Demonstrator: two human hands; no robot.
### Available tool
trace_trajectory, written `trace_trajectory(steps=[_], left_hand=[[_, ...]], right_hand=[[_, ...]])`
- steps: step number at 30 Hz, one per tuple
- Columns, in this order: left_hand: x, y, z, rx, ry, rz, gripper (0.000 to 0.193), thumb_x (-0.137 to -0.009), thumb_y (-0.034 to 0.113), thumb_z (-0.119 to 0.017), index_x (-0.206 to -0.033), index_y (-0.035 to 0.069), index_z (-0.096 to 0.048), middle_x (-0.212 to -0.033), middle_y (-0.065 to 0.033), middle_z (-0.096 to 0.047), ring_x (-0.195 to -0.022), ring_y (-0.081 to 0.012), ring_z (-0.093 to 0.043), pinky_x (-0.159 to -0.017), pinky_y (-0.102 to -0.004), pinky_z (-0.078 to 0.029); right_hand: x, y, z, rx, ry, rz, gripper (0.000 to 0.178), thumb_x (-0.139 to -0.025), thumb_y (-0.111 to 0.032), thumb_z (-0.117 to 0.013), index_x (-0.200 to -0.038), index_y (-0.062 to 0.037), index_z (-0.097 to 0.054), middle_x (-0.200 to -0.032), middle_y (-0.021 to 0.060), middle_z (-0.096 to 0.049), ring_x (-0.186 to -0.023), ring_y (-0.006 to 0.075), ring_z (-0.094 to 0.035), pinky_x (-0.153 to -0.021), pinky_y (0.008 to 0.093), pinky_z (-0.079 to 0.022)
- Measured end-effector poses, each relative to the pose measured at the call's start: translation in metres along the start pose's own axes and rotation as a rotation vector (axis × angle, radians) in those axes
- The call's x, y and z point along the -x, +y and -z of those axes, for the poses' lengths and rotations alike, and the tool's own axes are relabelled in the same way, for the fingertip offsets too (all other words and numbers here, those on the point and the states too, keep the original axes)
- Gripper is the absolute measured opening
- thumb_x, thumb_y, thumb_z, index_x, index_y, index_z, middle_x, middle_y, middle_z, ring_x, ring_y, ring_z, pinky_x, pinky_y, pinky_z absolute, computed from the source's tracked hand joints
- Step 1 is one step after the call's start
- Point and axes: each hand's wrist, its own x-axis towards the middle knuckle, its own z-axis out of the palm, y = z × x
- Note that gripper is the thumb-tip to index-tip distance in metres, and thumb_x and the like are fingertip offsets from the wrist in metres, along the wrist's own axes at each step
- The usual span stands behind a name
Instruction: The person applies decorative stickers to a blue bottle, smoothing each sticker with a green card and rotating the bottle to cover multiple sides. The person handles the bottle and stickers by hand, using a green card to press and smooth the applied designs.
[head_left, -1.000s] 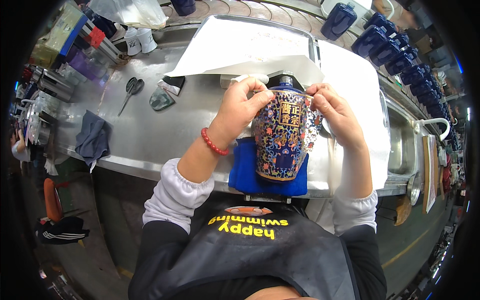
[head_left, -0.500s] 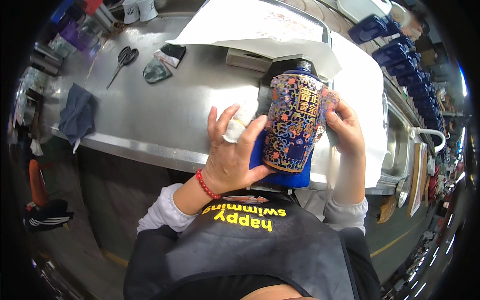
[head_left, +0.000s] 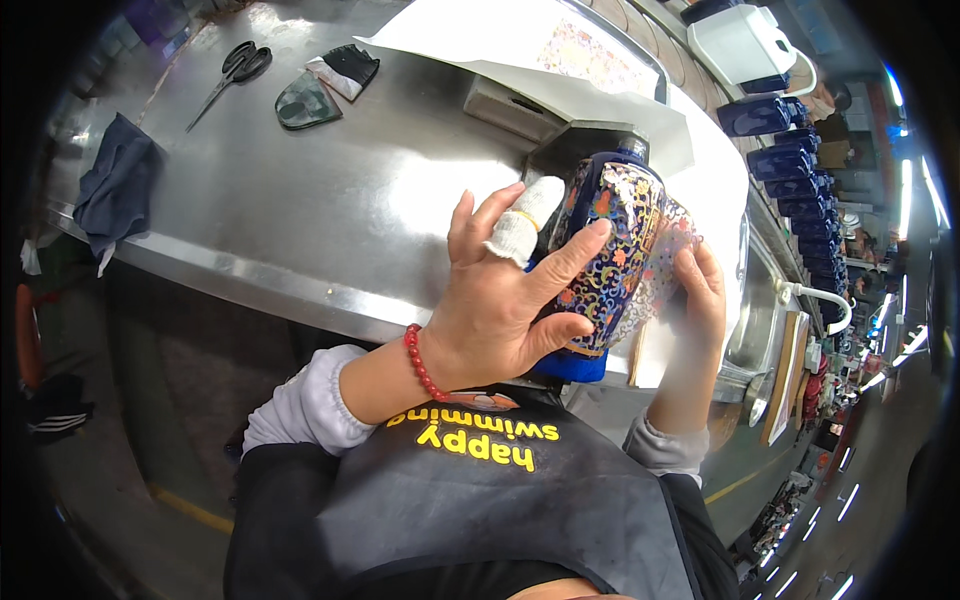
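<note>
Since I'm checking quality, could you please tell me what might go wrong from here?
The thin, multicoloured floral film could crease or tear where the right hand holds its loose edge. The glossy dark-blue bottle might shift on the bright blue cloth if the spread left hand against it eases off.

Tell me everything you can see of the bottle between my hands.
The bottle is glossy dark blue, perhaps glass or ceramic, narrow at the neck. Multicoloured floral film covers much of its body, standing loose along the right side. It lies, neck pointing away from you, its base over a blue cloth. Your left hand touches its patterned face; your right hand holds the loose film.
</note>
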Motion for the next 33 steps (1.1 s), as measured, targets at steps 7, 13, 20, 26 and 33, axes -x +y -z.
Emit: trace_trajectory(steps=[7,13,20,26,33], left_hand=[[-0.021,0.007,-0.013,-0.043,0.034,-0.003,0.077,-0.098,0.069,-0.043,-0.159,0.021,-0.04,-0.151,-0.0286,-0.041,-0.137,-0.0483,-0.031,-0.113,-0.0697,-0.012],[-0.025,0.004,-0.015,-0.062,-0.036,0.031,0.088,-0.094,0.068,-0.053,-0.162,0.017,-0.032,-0.153,-0.0323,-0.035,-0.138,-0.0525,-0.029,-0.112,-0.0711,-0.015],[-0.02,-0.006,-0.015,-0.028,-0.076,0.056,0.09,-0.094,0.069,-0.052,-0.162,0.014,-0.03,-0.157,-0.0299,-0.034,-0.142,-0.0531,-0.026,-0.116,-0.0692,-0.012],[-0.018,-0.003,-0.018,0.001,-0.038,0.052,0.09,-0.095,0.069,-0.052,-0.161,0.012,-0.031,-0.156,-0.0287,-0.035,-0.142,-0.0525,-0.027,-0.116,-0.0687,-0.013],[-0.018,-0.004,-0.017,0.006,-0.058,0.05,0.091,-0.095,0.069,-0.052,-0.161,0.011,-0.031,-0.153,-0.0283,-0.04,-0.141,-0.0527,-0.029,-0.116,-0.0691,-0.014]], right_hand=[[0.0,-0.002,-0.005,-0.023,0.001,0.038,0.031,-0.103,-0.013,-0.06,-0.129,0.0027,-0.062,-0.119,0.0111,-0.071,-0.106,0.0157,-0.069,-0.092,0.0312,-0.055],[-0.001,-0.004,-0.007,0.003,0.04,0.05,0.029,-0.102,-0.013,-0.06,-0.127,0.0031,-0.062,-0.118,0.0109,-0.07,-0.106,0.0158,-0.068,-0.093,0.0309,-0.055],[-0.003,-0.011,-0.016,0.038,0.051,0.04,0.03,-0.102,-0.013,-0.061,-0.126,0.0045,-0.062,-0.12,0.0112,-0.069,-0.108,0.0166,-0.067,-0.096,0.0316,-0.053],[-0.001,-0.013,-0.018,0.036,0.016,0.059,0.031,-0.102,-0.012,-0.061,-0.128,0.0054,-0.061,-0.121,0.0108,-0.069,-0.108,0.0162,-0.067,-0.096,0.0314,-0.052],[-0.004,-0.014,-0.023,0.059,0.031,0.055,0.033,-0.102,-0.012,-0.06,-0.129,0.0061,-0.06,-0.122,0.0106,-0.068,-0.11,0.0155,-0.065,-0.098,0.0304,-0.051]])
